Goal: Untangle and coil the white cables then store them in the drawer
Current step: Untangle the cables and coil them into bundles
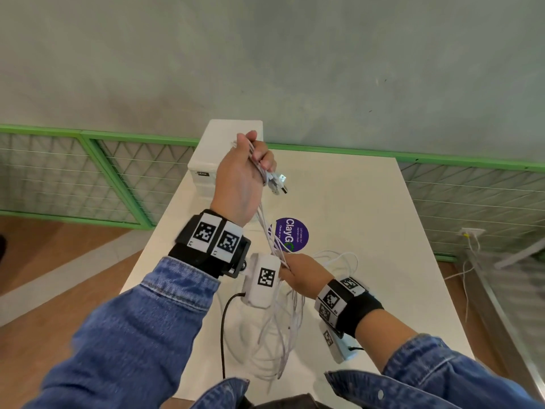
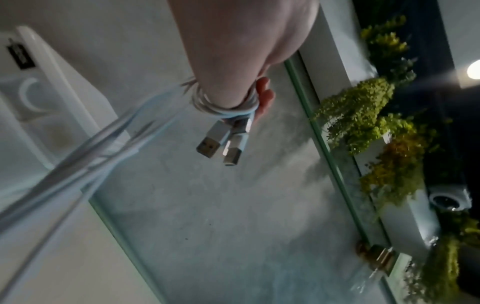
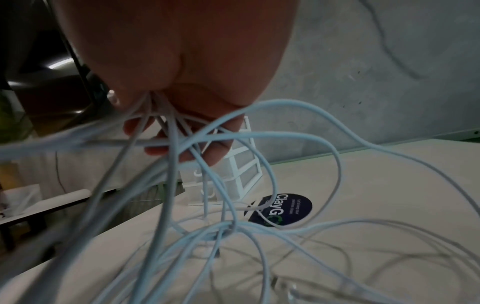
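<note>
Standing at the far edge of the table (image 1: 368, 202), the drawer unit (image 1: 206, 160) lies beyond both hands. White cables (image 1: 267, 231) run taut, near-vertical, between them; slack loops trail on the table. Left hand (image 1: 244, 178), raised and nearer the drawers, grips the plug ends (image 2: 221, 144). Right hand (image 1: 300, 270) pinches the strands below.

White cables (image 1: 267, 228), silver plugs (image 1: 278, 183), a white table (image 1: 368, 219) with purple round sticker (image 1: 295, 234); blue denim sleeves (image 1: 132, 326), black-and-white checkered wrist tags (image 1: 215, 236).
</note>
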